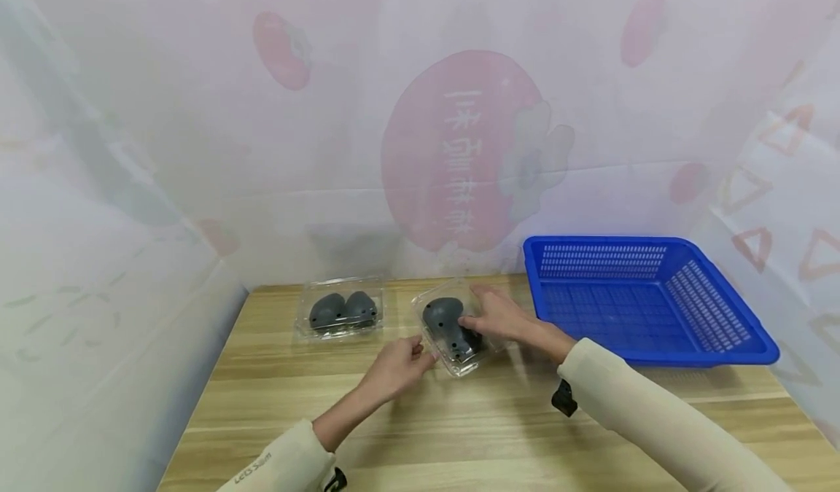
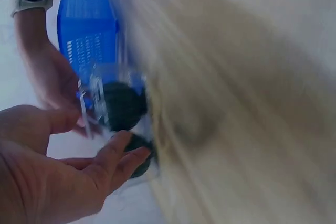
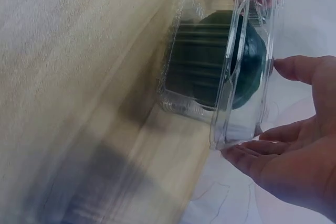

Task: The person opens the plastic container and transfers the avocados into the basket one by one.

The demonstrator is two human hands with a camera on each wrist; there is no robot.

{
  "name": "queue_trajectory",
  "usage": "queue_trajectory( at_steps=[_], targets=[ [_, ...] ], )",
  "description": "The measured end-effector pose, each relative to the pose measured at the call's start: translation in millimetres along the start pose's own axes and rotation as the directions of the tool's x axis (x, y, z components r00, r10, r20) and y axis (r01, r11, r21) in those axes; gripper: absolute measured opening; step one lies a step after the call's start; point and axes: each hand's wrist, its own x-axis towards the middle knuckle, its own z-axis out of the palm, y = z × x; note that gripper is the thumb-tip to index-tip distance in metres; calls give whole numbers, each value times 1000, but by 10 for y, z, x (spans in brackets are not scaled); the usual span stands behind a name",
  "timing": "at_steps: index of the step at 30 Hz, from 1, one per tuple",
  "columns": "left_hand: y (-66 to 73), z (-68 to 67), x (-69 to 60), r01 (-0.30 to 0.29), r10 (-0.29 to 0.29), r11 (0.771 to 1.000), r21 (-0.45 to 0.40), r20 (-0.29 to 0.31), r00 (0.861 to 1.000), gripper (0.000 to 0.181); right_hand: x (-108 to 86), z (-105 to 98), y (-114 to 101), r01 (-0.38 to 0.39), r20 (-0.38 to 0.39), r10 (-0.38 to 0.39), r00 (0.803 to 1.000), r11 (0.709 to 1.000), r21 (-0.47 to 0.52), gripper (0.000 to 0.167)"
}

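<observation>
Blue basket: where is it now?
In the head view, the blue basket sits on the wooden table's right side, right of the right hand and the clear container that hand touches.

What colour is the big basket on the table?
The basket is blue, seen best in the head view.

Handled container [image 3: 224, 116]: was thin clear plastic, glossy and smooth, ribbed in places.
Second container [image 1: 341, 286]: showed the same transparent, glossy plastic.
Dark rounded pieces [image 3: 197, 66]: looked smooth with a soft sheen; seen through clear plastic, their material could not be told for certain.
Basket [image 1: 604, 313]: was blue moulded plastic, perforated, smooth, with a slight gloss.
Tabletop [image 1: 453, 434]: bore a wood-grain surface, smooth, of low sheen.
Backdrop [image 1: 315, 149]: was thin, creased, cloth-like sheeting, printed.
Sleeves [image 1: 656, 412]: were pale cloth, matt.
</observation>
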Motion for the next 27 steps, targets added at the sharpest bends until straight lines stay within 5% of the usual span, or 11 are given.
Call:
queue_trajectory(
  at_steps=[3,7,11,16,20,27],
  targets=[
    [33,-164,54,-62,68,986,156,-31,997,25,5,-69,0,37,12,-37,999,999,16,81],
    [116,-354,165,-91,112,975,203,-96,989,28,-27,-197,-9,14,42,-16,999,999,37,88],
    [179,-482,312,-68,97,967,246,-106,990,41,-73,-287,-7,8,71,-9,997,1000,13,92],
    [196,-550,516,-61,78,961,268,-55,995,50,-111,-317,9,56,88,-56,995,998,5,69],
    [175,-554,672,-50,48,968,246,11,999,55,-130,-326,2,3,103,-1,995,1000,-16,50],
    [149,-522,879,-2,-16,969,247,67,998,56,-160,-285,-18,-58,157,66,985,997,-56,41]
  ],
)
